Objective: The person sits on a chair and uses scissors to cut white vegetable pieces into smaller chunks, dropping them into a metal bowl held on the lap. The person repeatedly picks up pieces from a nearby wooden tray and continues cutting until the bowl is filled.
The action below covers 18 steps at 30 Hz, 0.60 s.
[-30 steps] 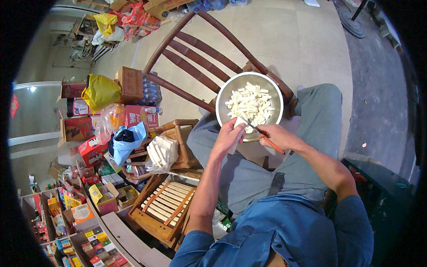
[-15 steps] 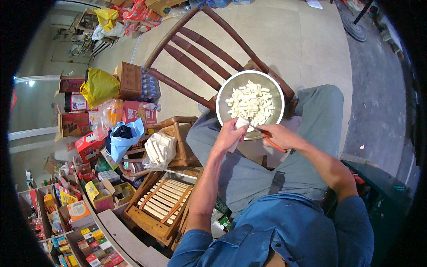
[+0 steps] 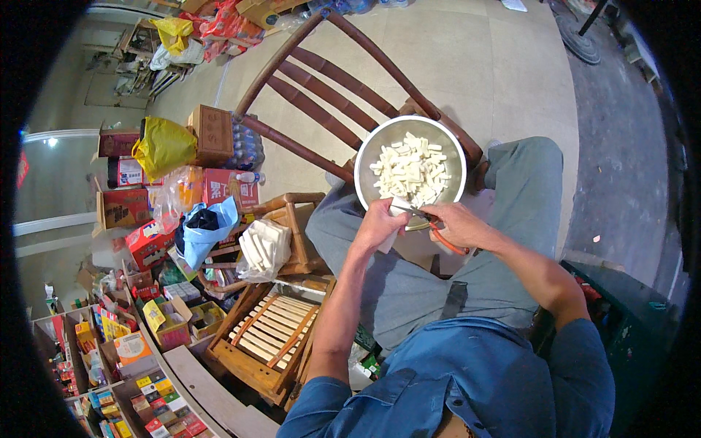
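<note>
A round steel bowl (image 3: 359, 169) stands on the chair in front of me and holds a heap of short cut white pieces (image 3: 410, 169). Over its near rim, my left hand (image 3: 377, 225) grips flat white strips (image 3: 399, 206), whose kind I cannot make out. Orange-handled scissors (image 3: 447, 239) are in my right hand (image 3: 456, 225). Their dark blades reach left to the strips' upper end, just by my left fingertips. Longer white strips in a clear plastic bag (image 3: 264, 250) lie to the left, apart from both hands.
The wooden chair's slatted back (image 3: 328, 77) rises beyond the bowl. At lower left are a slatted wooden stool (image 3: 274, 332) and compartments of small boxes (image 3: 164, 405). Cartons (image 3: 212, 135) and a yellow bag (image 3: 164, 146) stand farther left. A dark green cabinet (image 3: 621, 314) is at right.
The scissors have shifted slightly left and up, and their blades now lie across the end of the white strips. My left hand stays in nearly the same place.
</note>
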Each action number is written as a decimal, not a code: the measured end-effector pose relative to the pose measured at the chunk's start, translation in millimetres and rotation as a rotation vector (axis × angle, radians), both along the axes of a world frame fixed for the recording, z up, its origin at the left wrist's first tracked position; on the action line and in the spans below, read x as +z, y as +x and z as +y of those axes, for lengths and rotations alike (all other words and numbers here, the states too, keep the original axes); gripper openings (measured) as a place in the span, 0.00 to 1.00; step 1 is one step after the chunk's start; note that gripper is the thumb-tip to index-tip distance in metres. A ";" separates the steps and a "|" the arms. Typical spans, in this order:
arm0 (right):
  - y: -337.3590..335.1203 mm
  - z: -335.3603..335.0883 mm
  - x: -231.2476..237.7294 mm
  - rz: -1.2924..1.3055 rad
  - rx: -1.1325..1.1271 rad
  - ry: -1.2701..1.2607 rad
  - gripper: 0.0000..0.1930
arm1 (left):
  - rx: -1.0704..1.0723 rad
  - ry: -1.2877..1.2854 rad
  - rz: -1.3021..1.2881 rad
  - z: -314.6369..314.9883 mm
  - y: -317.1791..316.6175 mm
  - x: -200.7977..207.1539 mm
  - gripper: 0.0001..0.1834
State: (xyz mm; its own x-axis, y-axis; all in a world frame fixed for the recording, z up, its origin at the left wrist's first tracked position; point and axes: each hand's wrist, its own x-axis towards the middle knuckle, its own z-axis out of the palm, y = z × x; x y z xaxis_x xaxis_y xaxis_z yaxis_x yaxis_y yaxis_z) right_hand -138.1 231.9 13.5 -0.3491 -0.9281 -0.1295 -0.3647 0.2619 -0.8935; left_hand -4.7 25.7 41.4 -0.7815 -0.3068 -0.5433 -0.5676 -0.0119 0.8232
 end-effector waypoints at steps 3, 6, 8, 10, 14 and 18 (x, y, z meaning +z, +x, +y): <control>-12.3 -1.8 4.7 -0.193 0.046 0.101 0.18 | 0.011 -0.011 -0.022 -0.6 1.2 1.0 0.08; -17.2 2.0 -3.1 -0.422 0.042 0.159 0.19 | 0.065 0.042 0.003 -5.5 5.6 -1.9 0.08; -14.8 2.7 -7.4 -0.367 0.047 0.141 0.19 | 0.053 0.056 0.017 -5.6 3.9 -1.2 0.08; -9.3 1.3 -7.2 -0.173 0.090 0.092 0.18 | 0.035 0.079 0.013 -6.1 4.4 -4.6 0.07; 1.8 -2.8 0.3 0.145 0.005 0.031 0.20 | 0.052 0.099 0.010 -2.7 3.6 -5.6 0.07; -13.9 -0.2 -11.6 -0.265 0.060 0.083 0.21 | 0.091 0.140 -0.037 -11.7 7.8 -9.2 0.05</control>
